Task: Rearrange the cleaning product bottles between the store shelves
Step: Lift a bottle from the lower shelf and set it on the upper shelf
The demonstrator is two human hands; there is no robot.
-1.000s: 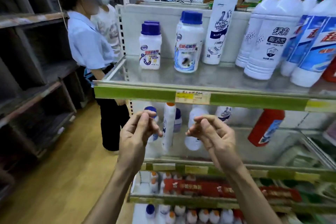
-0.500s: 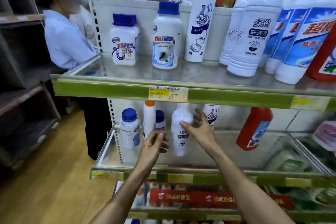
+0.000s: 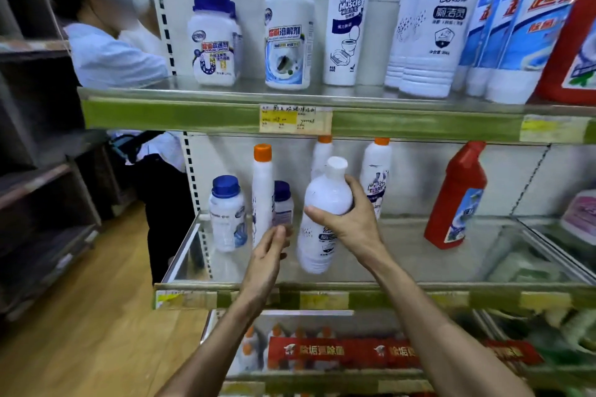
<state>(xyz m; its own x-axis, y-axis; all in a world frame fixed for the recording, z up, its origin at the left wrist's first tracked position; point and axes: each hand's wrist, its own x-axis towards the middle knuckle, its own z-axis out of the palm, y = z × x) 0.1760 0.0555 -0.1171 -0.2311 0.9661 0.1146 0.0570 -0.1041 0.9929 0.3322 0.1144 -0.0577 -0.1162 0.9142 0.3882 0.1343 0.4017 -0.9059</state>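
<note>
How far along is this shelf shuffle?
Early, it seems. The right hand grips a white-capped bottle, tilted and apparently lifted off the middle shelf; the left hand is empty beside it. Its twins stand on the top shelf, a likely destination. Nothing shows what's already moved.

Up and to the left of the grip, another person (image 3: 109, 55) in a pale blue shirt stands on the wooden floor (image 3: 96, 316) beside dark, bare wooden shelving (image 3: 38, 190) at far left.

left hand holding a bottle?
No, the left hand is empty beside the white bottle, which the right hand grips.
</note>
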